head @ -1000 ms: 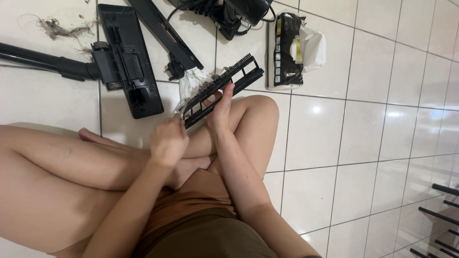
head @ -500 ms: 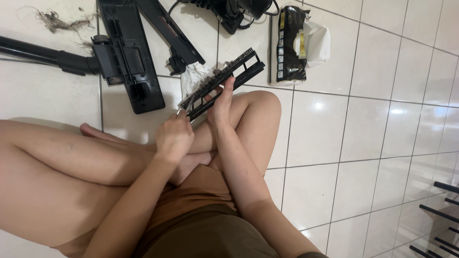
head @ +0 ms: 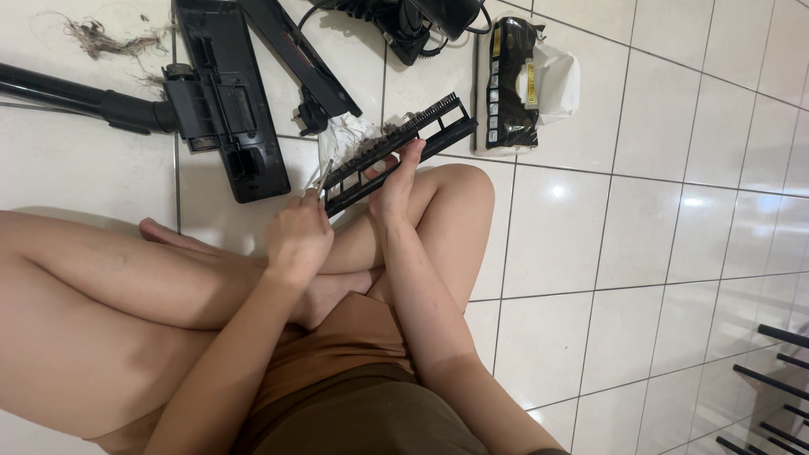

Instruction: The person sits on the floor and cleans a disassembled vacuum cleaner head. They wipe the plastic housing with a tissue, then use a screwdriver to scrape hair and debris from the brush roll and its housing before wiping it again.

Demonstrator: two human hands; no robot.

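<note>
Little has shifted since the earlier frame: your right hand (head: 396, 181) still keeps its fingers clamped on the black grille (head: 400, 152), held above your crossed knees. Your left hand (head: 299, 236) has its fingers closed on scissors (head: 323, 179) at the grille's near end. The vacuum head (head: 227, 109) lies on the tiled floor (head: 657, 253) beyond, lint (head: 105, 38) by it.

Both hands raised: left hand (head: 299, 236) fisted, right hand (head: 394, 181) grip closed.

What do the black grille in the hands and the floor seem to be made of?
Grille: probably moulded plastic, matt black, with thin even ribs and slots. Floor: glazed ceramic tile by the look, glossy white, showing lamp glare and dark grout lines.
</note>
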